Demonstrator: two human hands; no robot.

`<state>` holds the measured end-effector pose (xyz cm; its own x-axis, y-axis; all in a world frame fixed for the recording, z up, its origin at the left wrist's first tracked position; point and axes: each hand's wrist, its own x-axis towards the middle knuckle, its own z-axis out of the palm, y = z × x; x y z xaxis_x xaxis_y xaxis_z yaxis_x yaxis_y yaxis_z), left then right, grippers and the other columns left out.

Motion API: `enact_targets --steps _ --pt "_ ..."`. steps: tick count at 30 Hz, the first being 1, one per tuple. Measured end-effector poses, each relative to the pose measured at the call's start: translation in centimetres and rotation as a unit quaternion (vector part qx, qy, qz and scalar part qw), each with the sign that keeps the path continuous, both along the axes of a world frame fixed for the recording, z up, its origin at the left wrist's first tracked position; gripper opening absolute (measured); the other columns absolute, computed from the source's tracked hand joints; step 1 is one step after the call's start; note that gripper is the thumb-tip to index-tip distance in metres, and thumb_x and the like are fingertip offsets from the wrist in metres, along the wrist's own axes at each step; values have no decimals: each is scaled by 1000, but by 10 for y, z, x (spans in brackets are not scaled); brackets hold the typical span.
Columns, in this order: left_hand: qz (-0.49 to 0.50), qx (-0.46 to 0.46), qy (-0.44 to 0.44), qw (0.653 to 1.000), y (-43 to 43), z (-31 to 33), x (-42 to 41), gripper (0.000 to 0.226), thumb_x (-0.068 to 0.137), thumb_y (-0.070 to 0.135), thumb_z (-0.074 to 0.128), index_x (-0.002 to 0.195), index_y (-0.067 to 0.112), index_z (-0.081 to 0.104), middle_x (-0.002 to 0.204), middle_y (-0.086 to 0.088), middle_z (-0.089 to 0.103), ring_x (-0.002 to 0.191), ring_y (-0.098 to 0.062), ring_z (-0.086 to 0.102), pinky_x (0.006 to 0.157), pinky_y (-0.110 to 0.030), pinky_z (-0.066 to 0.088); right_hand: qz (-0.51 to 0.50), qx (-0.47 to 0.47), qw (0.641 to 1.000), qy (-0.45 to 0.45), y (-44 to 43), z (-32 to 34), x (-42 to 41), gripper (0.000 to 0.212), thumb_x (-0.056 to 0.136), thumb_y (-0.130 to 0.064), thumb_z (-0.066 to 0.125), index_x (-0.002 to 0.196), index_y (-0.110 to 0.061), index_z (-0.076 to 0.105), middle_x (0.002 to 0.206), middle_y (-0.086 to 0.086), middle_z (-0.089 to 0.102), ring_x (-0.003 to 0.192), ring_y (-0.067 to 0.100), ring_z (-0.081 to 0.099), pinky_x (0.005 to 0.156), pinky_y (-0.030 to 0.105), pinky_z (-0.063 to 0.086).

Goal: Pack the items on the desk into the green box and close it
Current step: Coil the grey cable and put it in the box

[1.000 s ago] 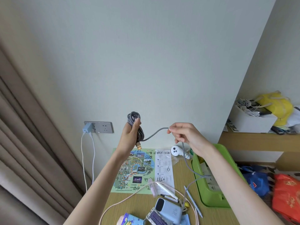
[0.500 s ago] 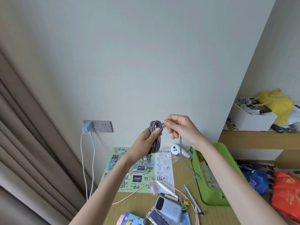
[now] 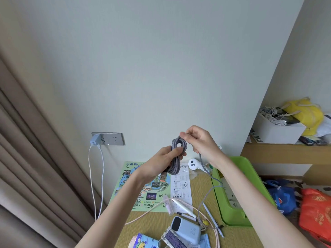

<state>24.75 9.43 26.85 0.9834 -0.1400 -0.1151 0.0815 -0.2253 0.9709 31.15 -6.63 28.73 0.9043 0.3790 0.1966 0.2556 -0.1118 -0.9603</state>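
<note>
Above the desk [image 3: 155,228], left of the green box [image 3: 231,212], the left hand [image 3: 161,161] grips a coiled grey cable [image 3: 177,158], fingers curled round its loops. The right hand [image 3: 198,140] pinches the strand at the coil's top, and the loose tail drops past the box's left rim. The box stands open with white paper inside. Left of it lie a map [image 3: 155,188], receipt [image 3: 180,187], pen [image 3: 212,218] and power bank [image 3: 188,230]. Up right of the box, a white carton [image 3: 275,133] holds white cords [image 3: 272,119].
</note>
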Motion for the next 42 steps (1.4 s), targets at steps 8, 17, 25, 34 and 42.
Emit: enact_targets --steps 8,17,25,34,42 --pt "130 -80 -44 987 5 6 8 31 98 44 46 98 23 69 103 -6 63 80 -12 54 54 -26 44 77 31 991 108 -1 -27 -6 42 104 -39 36 77 -11 52 58 -4 31 46 9 25 50 24 29" --pt "105 -93 -60 988 -5 16 4 41 83 50 47 104 24 71 78 -10 64 72 -28 49 69 -45 37 174 24 964 201 10 -24 -14 43 93 -53 46 67 -20 57 58 0 41 46 13 25 50 24 35" --pt "107 -73 -51 990 -11 15 4 29 92 39 46 101 20 66 65 -4 64 48 -16 43 37 -19 33 160 -20 966 204 4 -12 -17 46 96 -48 45 62 -16 52 56 1 36 46 15 23 51 26 33" --pt "167 -179 -45 969 -11 14 12 25 97 33 46 98 14 61 83 -2 56 56 -7 57 45 -26 38 134 -78 977 144 1 -17 -17 37 88 -40 56 61 -15 57 50 0 39 44 12 29 48 22 35" --pt "234 -120 -124 957 20 7 17 42 100 48 41 101 8 54 49 16 43 36 -9 41 34 -21 39 82 -91 988 97 -14 -9 -9 34 89 -30 67 62 -12 59 47 -6 29 45 10 28 52 20 36"
